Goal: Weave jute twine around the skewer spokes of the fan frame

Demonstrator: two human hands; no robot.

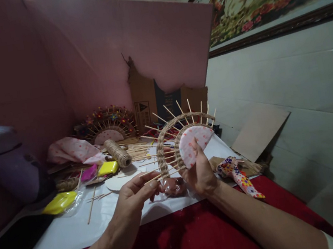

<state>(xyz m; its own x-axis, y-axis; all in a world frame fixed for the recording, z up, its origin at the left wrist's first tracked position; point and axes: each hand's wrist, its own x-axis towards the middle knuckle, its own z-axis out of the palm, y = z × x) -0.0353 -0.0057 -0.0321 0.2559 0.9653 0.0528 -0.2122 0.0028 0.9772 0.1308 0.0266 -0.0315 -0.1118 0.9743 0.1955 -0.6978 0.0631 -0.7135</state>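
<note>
A half-round fan frame (196, 143) is held up above the table, its core covered in pink-dotted cloth. Thin wooden sticks radiate from it, with an inner and an outer band of woven twine (162, 154) running across them. My right hand (204, 175) grips the cloth core, thumb on the front and the other fingers mostly behind. At the lower left end of the outer band, my left hand (137, 192) pinches the lowest stick; whether twine is also between those fingers I cannot tell. A brown wrapped packet (174, 186) lies beneath the frame.
Behind stands a similar fan (107, 133) with coloured flowers. A twine spool (118, 153), loose sticks (140, 148), yellow packet (107, 168) and dotted cloth (74, 151) lie to the left. A patterned fabric piece (238, 176) is at right; a purple bottle (8, 162) stands far left.
</note>
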